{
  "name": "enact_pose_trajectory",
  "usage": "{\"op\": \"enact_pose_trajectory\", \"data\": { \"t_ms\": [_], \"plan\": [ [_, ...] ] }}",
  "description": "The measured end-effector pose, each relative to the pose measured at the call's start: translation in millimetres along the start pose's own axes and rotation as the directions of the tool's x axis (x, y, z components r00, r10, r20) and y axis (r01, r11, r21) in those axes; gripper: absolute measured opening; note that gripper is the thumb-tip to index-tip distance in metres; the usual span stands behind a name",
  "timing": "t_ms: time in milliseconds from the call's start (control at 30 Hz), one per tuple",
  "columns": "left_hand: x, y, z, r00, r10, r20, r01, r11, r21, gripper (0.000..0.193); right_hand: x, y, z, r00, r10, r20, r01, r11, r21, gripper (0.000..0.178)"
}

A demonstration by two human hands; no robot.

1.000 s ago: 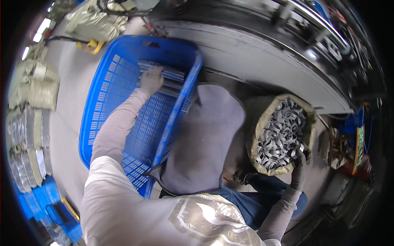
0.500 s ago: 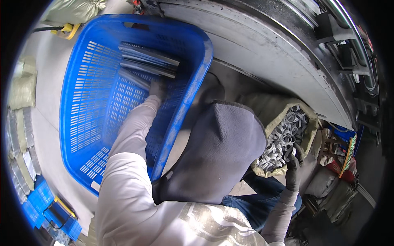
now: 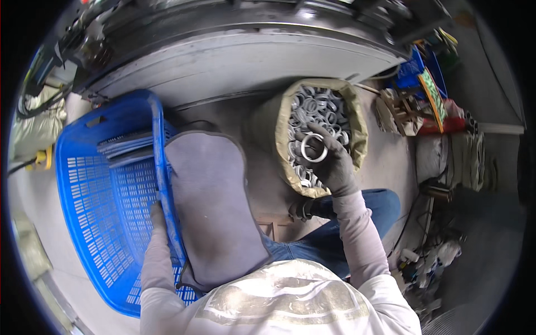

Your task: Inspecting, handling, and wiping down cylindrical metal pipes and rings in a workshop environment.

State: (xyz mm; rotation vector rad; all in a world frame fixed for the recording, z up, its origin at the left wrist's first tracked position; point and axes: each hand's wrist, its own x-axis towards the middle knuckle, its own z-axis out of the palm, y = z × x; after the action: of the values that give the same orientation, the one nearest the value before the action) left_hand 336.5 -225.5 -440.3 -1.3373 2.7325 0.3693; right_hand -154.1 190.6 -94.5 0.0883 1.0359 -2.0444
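My right hand (image 3: pixel 339 167), in a grey glove, is closed on a shiny metal ring (image 3: pixel 314 148) held up by its edge. Below it stands a beige woven sack (image 3: pixel 283 162), its top rolled open, full of similar metal rings (image 3: pixel 306 106). My left hand (image 3: pixel 157 218), also gloved, is down inside the blue plastic basket (image 3: pixel 84 245), close to its right wall. Its fingers are mostly hidden, so any hold cannot be made out. Several long metal pieces (image 3: pixel 127 148) lie at the basket's far end.
A grey padded cloth (image 3: pixel 212 206) covers my left leg, beside the basket. Beyond basket and sack runs a pale machine base (image 3: pixel 234 70). Filled sacks (image 3: pixel 432 156) and a red object (image 3: pixel 441 124) stand at the right. Something yellow (image 3: pixel 42 159) with a black cable lies left of the basket.
My view has turned to the right. My right hand has lifted a ring out from the sack's contents. My left hand has drawn back from the metal pieces toward the basket's near right side.
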Motion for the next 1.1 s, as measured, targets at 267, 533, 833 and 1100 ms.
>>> {"op": "enact_pose_trajectory", "data": {
  "t_ms": [267,533,833,1100],
  "plan": [
    [16.1,282.9,-375.8,0.84,0.399,-0.369,-0.512,0.808,-0.293,0.038,-8.7,9.0,-7.9,0.981,-0.192,-0.029,0.169,0.918,-0.359,0.051],
    [-59.4,476.1,-383.9,0.42,0.9,-0.117,-0.896,0.432,0.1,0.065,-35.7,20.3,13.5,0.736,-0.582,0.347,0.553,0.221,-0.803,0.035],
    [-60.6,504.2,-362.4,0.408,0.913,-0.02,-0.899,0.405,0.167,0.065,-44.2,13.4,15.4,0.505,-0.729,0.462,0.612,-0.074,-0.787,0.022],
    [-50.4,504.8,-353.6,0.438,0.894,0.095,-0.884,0.409,0.225,0.07,-26.4,31.7,13.8,0.681,-0.688,0.249,0.525,0.223,-0.821,0.034]
  ]
}}
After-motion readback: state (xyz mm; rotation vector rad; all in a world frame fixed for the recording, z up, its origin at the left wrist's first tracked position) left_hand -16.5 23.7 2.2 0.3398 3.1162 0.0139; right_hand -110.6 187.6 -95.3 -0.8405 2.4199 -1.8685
